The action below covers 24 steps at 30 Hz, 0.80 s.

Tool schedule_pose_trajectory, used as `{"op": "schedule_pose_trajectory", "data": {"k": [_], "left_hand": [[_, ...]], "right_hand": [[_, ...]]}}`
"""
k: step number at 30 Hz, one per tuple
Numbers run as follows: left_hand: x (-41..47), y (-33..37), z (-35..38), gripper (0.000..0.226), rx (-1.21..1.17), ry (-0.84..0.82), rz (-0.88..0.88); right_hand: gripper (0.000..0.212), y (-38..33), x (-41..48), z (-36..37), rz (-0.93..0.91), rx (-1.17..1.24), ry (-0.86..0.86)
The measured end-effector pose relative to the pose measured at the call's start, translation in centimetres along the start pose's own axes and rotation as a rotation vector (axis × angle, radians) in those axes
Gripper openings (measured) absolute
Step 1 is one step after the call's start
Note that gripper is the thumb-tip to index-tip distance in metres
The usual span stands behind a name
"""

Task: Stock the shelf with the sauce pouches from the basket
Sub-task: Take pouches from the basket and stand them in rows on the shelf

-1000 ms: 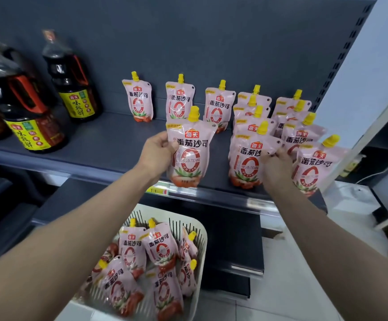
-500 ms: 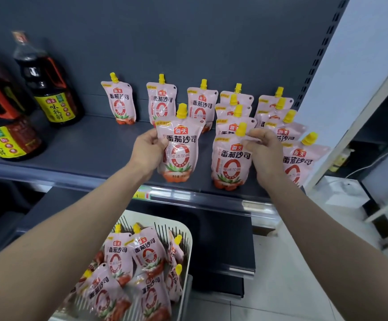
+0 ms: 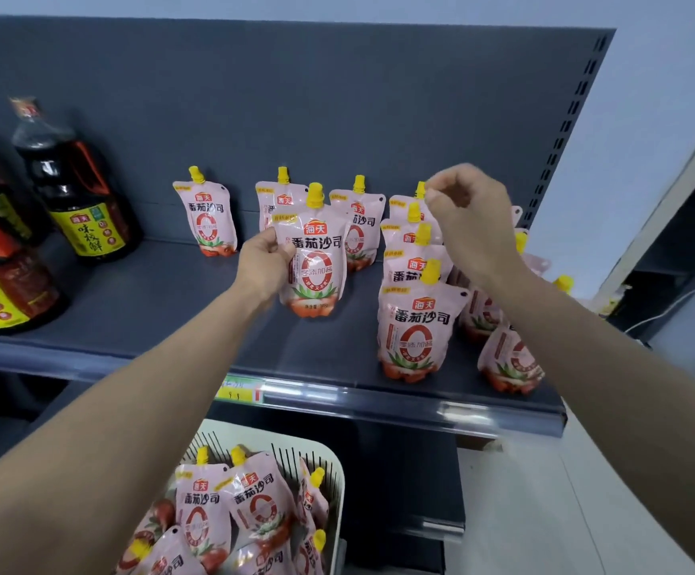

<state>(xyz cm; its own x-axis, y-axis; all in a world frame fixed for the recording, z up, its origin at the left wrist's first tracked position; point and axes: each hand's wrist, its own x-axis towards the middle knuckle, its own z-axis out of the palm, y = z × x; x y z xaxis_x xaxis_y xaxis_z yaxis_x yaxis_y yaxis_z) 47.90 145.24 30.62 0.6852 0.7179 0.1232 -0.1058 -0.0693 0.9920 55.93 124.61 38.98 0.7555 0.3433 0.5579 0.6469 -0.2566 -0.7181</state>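
Restock roughly half done, one pouch in hand.
Left hand (image 3: 263,265) grips a pink soft-plastic sauce pouch with yellow cap (image 3: 314,259) low over the dark grey metal shelf (image 3: 163,296); right hand (image 3: 468,217) loosely curled, empty, above stocked pouch rows (image 3: 414,325). White slatted plastic basket (image 3: 329,458) holds several more.

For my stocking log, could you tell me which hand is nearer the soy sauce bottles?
Left. The left hand holds a pouch mid-shelf, right of the soy sauce bottles; the right hand hovers farther right.
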Motion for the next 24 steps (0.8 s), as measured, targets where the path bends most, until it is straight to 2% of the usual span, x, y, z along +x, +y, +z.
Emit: {"op": "schedule_pose_trajectory", "data": {"k": [10, 24], "left_hand": [[6.3, -3.5, 3.6, 0.029, -0.06, -0.073, -0.02], [9.4, -6.9, 5.2, 0.027, -0.03, -0.151, -0.069]], "right_hand": [[0.014, 2.7, 3.4, -0.2, -0.125, -0.405, -0.261], [0.018, 5.1, 4.5, -0.6, -0.144, -0.473, -0.383]]}}
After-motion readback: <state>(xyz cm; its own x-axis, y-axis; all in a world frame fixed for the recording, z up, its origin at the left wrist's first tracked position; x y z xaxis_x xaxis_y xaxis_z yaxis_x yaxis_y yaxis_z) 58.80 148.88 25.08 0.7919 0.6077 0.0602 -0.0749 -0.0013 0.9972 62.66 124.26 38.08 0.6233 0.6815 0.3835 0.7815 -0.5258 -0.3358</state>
